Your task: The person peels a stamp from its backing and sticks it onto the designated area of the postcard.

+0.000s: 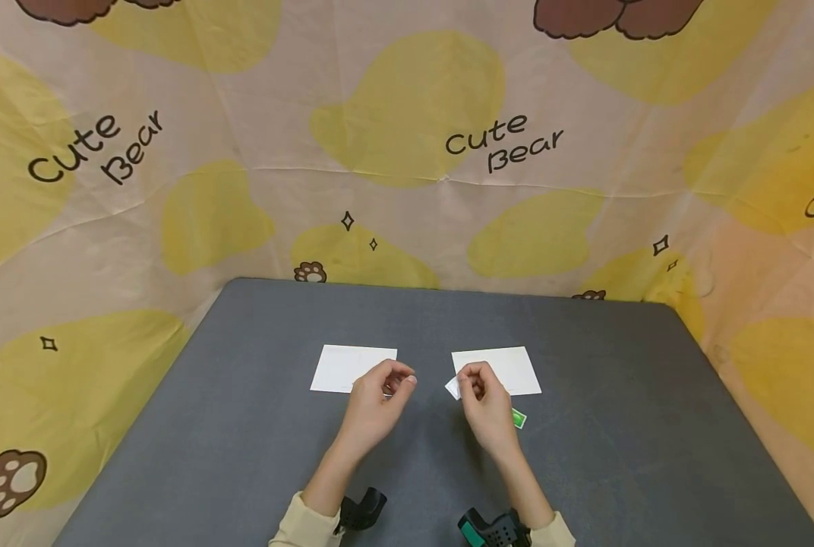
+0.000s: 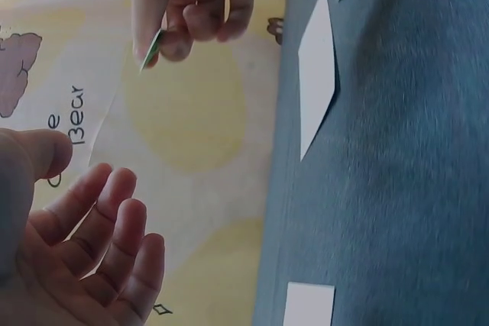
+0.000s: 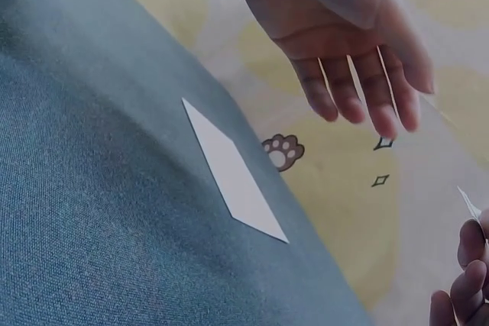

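Note:
My left hand (image 1: 375,399) is held over the near right corner of the left white sheet (image 1: 339,368), thumb apart from loosely bent fingers, with nothing between them. In the left wrist view its palm shows. My right hand (image 1: 487,405) pinches a small slip of paper (image 1: 452,388) between thumb and fingers, over the near left corner of the right white sheet (image 1: 516,368). The slip shows white in the head view and green on the side seen in the left wrist view. A second small green slip (image 1: 519,418) lies beside the right wrist, partly hidden by it.
Both sheets lie flat on a dark grey table (image 1: 243,456), side by side with a gap between them. Behind the table hangs a printed cloth (image 1: 407,205) with yellow patches and lettering. A black wrist camera (image 1: 364,509) is strapped to the left wrist, another camera (image 1: 496,530) to the right.

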`<act>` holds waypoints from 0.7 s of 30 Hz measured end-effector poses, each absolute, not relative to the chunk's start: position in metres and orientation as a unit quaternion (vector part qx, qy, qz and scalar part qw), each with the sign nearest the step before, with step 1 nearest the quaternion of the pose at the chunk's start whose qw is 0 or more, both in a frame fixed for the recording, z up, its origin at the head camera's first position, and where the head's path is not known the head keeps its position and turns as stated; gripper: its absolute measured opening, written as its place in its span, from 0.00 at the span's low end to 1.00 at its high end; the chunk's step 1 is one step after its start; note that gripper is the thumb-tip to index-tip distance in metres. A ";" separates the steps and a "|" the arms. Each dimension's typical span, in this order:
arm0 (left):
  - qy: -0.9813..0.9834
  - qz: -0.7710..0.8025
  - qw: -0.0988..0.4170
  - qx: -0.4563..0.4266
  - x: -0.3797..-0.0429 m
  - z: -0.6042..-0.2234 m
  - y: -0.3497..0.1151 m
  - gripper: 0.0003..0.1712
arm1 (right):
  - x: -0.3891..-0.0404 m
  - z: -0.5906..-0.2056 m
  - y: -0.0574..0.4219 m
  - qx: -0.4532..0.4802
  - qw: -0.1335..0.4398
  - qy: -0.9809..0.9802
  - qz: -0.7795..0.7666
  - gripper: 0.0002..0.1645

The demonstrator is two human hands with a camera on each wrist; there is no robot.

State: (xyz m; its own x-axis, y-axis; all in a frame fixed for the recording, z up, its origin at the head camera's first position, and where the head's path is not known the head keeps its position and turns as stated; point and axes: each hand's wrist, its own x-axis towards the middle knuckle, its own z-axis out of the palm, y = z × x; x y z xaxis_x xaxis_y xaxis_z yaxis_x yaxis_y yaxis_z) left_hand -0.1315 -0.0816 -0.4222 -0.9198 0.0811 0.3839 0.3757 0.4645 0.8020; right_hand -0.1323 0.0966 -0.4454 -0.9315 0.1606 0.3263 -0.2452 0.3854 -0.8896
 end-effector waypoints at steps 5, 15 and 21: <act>-0.842 -0.504 0.135 -0.133 -0.132 -0.425 -0.071 0.02 | -0.132 -0.445 0.096 0.021 0.180 -0.814 0.551 0.06; -0.840 -0.519 0.089 -0.131 -0.132 -0.431 -0.057 0.02 | -0.131 -0.445 0.093 0.038 0.178 -0.813 0.553 0.06; -0.830 -0.533 0.081 -0.142 -0.132 -0.433 -0.052 0.04 | -0.131 -0.446 0.092 0.046 0.179 -0.812 0.554 0.06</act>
